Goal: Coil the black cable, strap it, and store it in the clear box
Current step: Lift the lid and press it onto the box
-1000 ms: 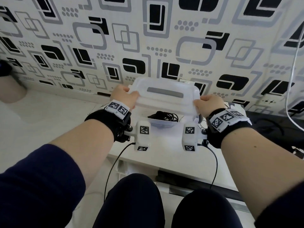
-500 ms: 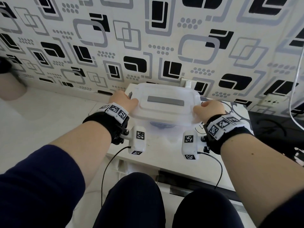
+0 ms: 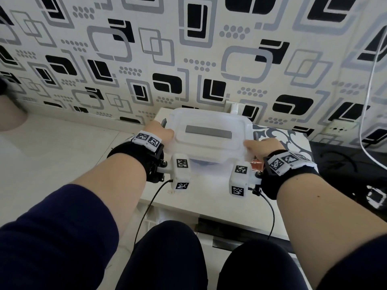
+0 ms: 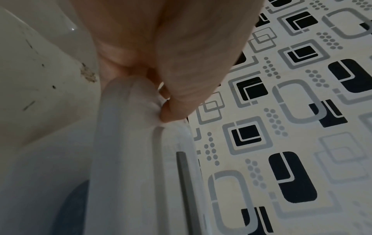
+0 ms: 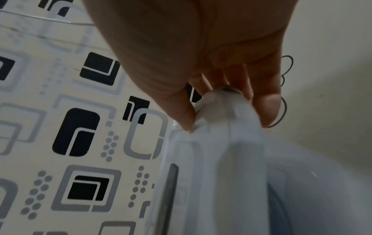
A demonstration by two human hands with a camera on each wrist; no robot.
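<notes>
The clear box (image 3: 209, 162) stands on the white table (image 3: 209, 197) with its translucent lid (image 3: 209, 132) lying flat on top. A grey strip (image 3: 208, 131) runs across the lid. My left hand (image 3: 165, 135) pinches the lid's left edge, and my right hand (image 3: 251, 145) pinches its right edge. In the left wrist view my left hand (image 4: 141, 98) has its thumb on top of the lid rim (image 4: 124, 143) and fingers beneath. In the right wrist view my right hand (image 5: 227, 111) grips the rim (image 5: 231, 143) the same way. The black cable is hidden under the lid.
The box sits close to the patterned wall (image 3: 188, 59). A white plug (image 3: 234, 106) stands behind it. A white cord (image 3: 364, 101) hangs at the right above a wall socket (image 3: 335, 129). Dark items (image 3: 345, 164) lie right of the table. My knees are below the table's front edge.
The lid, held tilted above the open box a second ago, has come down flat onto it. The coiled black cable seen inside then is now covered.
</notes>
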